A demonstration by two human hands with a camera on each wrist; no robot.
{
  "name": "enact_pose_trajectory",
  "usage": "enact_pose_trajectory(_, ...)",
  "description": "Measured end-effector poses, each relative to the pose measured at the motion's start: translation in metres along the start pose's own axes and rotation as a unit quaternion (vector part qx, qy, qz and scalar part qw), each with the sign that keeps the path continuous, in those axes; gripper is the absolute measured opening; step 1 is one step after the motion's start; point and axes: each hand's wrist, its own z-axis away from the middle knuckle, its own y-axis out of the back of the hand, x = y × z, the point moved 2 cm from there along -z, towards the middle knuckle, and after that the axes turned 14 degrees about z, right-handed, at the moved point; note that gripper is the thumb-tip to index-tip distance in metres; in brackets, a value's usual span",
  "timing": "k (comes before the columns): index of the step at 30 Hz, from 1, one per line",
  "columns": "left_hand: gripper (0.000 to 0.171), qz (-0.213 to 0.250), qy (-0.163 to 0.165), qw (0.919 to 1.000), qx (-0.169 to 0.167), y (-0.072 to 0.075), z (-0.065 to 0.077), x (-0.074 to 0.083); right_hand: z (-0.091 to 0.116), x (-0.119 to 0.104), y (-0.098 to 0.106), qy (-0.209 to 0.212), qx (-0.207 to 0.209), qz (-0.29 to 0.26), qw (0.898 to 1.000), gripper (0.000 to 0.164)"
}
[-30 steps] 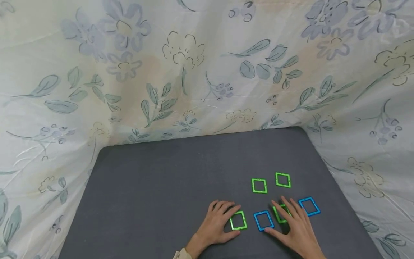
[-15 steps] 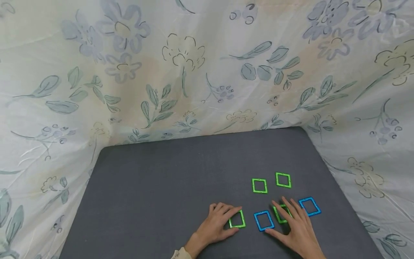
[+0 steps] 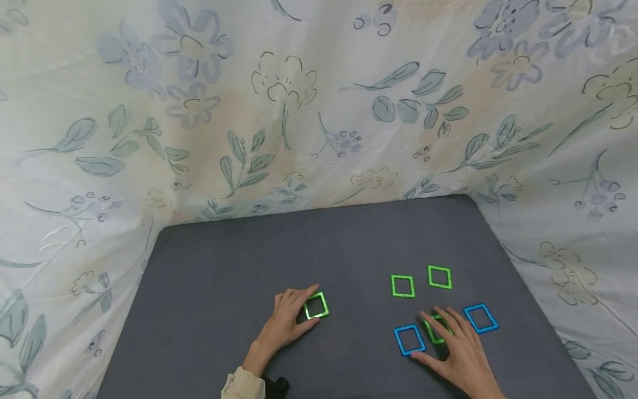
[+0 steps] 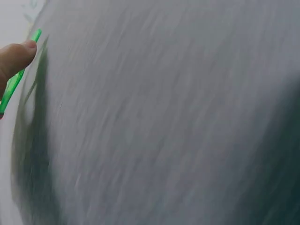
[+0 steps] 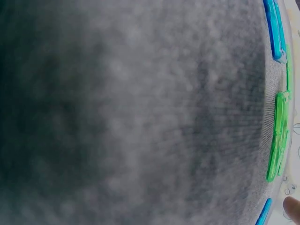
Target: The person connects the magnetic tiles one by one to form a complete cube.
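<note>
In the head view my left hand (image 3: 283, 321) pinches a green square-frame tile (image 3: 325, 305) between thumb and fingers, left of the other tiles. The left wrist view has the thumb on this green tile (image 4: 13, 87), whose edge is raised off the surface above a shadow. My right hand (image 3: 462, 354) is spread with fingers extended over another green tile (image 3: 428, 331), partly covering it. Its thumb tip is by the lower edge of a blue square-frame tile (image 3: 399, 341); whether they touch I cannot tell. A second blue tile (image 3: 471, 321) lies right of the fingers.
Two more green tiles, one nearer the middle (image 3: 392, 286) and one to its right (image 3: 430, 276), lie flat beyond my right hand. The dark grey tabletop (image 3: 239, 266) extends left and back to a floral cloth (image 3: 319, 111) hanging behind and at both sides.
My left hand has moved left and farther from me, carrying the green tile away from the blue one. My right hand and the other tiles stay essentially in place.
</note>
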Motion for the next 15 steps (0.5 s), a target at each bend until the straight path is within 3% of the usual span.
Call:
enact_pose_trajectory(6,0.083,0.03,0.036,0.9989,0.011,0.017,0.002,-0.015,-0.001,-0.001,0.001,-0.001,-0.02,-0.006,1.0,0.085)
enact_pose_trajectory(10,0.087,0.05,0.052,0.9974,0.008,0.018,0.001,-0.018,-0.001,-0.002,0.002,-0.006,-0.039,-0.002,0.999,0.082)
enact_pose_trajectory(15,0.092,0.042,0.058,0.9974,0.014,0.016,0.001,-0.021,-0.002,-0.004,0.002,-0.002,-0.052,-0.003,0.999,0.08)
